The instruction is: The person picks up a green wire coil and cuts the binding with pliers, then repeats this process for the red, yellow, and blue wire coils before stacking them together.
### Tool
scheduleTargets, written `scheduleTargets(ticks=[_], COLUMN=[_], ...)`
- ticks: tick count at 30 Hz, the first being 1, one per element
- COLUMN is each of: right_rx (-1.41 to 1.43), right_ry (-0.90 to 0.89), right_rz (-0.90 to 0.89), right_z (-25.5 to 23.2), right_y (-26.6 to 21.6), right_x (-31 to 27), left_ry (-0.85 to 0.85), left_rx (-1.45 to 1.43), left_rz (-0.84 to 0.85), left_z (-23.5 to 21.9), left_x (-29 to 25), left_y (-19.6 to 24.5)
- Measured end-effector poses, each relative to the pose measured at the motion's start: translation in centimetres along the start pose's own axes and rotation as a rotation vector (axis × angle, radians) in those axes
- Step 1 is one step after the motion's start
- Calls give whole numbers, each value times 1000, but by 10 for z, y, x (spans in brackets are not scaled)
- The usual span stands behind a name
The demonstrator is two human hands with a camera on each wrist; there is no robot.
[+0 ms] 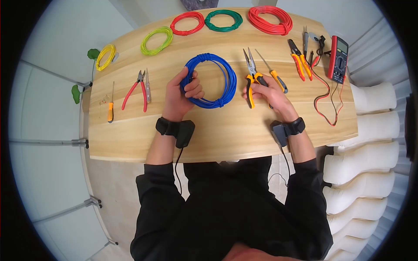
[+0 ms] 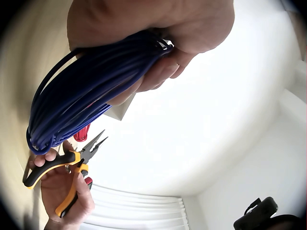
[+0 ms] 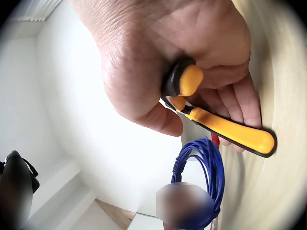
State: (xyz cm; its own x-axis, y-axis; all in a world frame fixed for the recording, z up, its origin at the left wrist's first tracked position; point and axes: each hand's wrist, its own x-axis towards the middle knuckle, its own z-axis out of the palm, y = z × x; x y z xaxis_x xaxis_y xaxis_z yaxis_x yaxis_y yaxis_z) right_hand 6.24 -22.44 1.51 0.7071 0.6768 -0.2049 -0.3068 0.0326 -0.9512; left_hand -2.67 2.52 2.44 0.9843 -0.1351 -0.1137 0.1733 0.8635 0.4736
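Note:
A coil of blue wire (image 1: 229,82) is gripped on its left side by my left hand (image 1: 179,93), the fingers curled round the bundle. My right hand (image 1: 272,96) holds long-nose pliers (image 1: 251,71) by their yellow and black handles, one handle between thumb and palm, the other across the fingers. The plier jaws stand slightly apart and point away from me. In the left wrist view the blue coil (image 2: 86,91) hangs below the left hand, near the pliers (image 2: 87,153). From the right wrist, a yellow handle (image 3: 230,129) lies along the fingers.
A screwdriver (image 1: 278,80) lies right beside the pliers. Red-handled cutters (image 1: 143,89) and more screwdrivers lie to the left. Coils of yellow wire (image 1: 104,57), red wire (image 1: 187,24) and green wire (image 1: 223,21) line the back. A multimeter (image 1: 338,60) with leads and wire strippers (image 1: 299,61) occupy the right.

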Motion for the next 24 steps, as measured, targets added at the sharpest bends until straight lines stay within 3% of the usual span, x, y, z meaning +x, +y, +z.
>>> scheduleTargets(ticks=[5, 24], right_rx=[-57, -124], right_ry=[-67, -89], right_rz=[-43, 17], right_z=[0, 2], right_y=[5, 3], right_x=[-1, -2], left_ry=[-39, 58], left_rx=[41, 10], left_rz=[-91, -29], left_z=[-9, -14], left_x=[5, 9], left_y=[-4, -12])
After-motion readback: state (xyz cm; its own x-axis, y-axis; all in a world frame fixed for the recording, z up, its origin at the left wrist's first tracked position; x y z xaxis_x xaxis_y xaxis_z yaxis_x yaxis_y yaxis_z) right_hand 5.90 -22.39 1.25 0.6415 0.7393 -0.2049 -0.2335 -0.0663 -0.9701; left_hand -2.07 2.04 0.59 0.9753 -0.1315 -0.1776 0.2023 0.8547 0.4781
